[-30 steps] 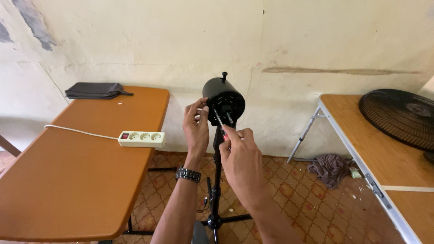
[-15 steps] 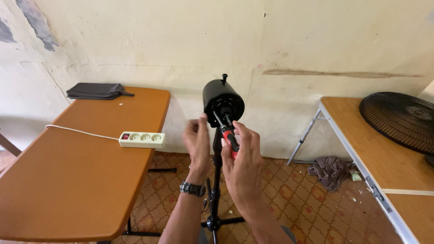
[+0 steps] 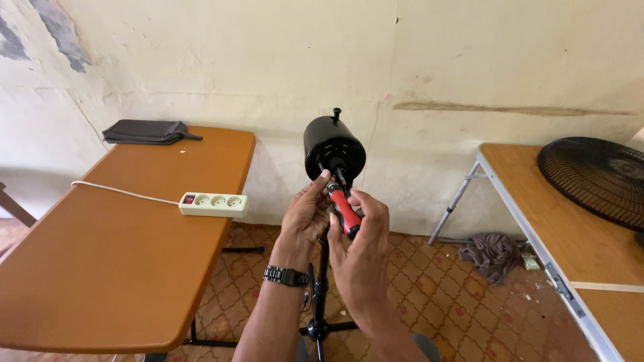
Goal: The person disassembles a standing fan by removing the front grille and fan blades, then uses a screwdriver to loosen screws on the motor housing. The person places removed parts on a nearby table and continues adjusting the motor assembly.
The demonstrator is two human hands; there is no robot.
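Fingers (image 3: 362,209) of your right hand (image 3: 359,245) wrap the screwdriver (image 3: 343,209), slanting up-left, tip at the motor (image 3: 333,147); your left hand (image 3: 305,214) steadies it.

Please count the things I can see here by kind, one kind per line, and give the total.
Orange-topped tables: 2
Black round fan parts, motor housing and grille: 2
Red-handled screwdriver: 1
White power strip: 1
Dark folded pouch: 1
Grey rag: 1
Total: 8

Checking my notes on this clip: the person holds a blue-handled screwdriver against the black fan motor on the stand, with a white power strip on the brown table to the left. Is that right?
Not quite: the head view shows the screwdriver handle is red and black, not blue. The right hand grips it against the black fan motor on the stand; the white power strip lies on the brown table.
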